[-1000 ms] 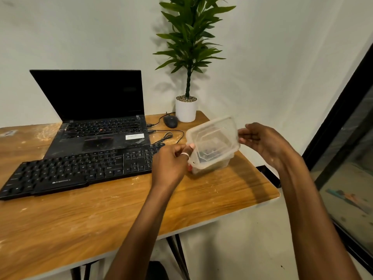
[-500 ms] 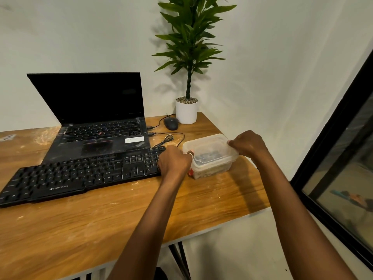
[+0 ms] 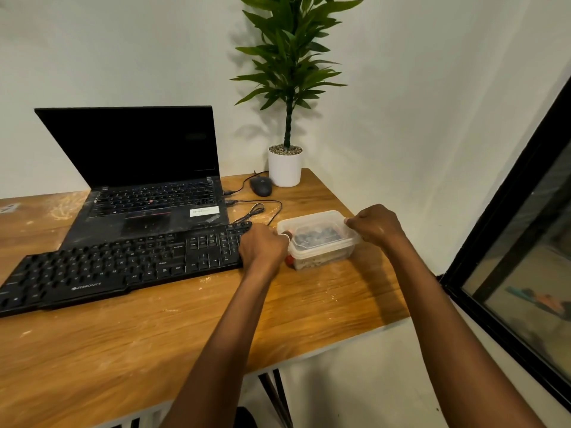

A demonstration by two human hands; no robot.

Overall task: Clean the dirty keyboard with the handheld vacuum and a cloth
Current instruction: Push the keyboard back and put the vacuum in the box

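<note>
Beside the keyboard on the desk, the left hand and right hand grip a plastic tub at opposite ends.

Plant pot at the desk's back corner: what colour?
Plain white pot, with pebbles on top; clearest in the head view.

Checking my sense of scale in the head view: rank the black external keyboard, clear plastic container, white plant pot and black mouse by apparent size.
1. Black external keyboard
2. Clear plastic container
3. White plant pot, though farther away, so unsure against the container
4. Black mouse
</note>
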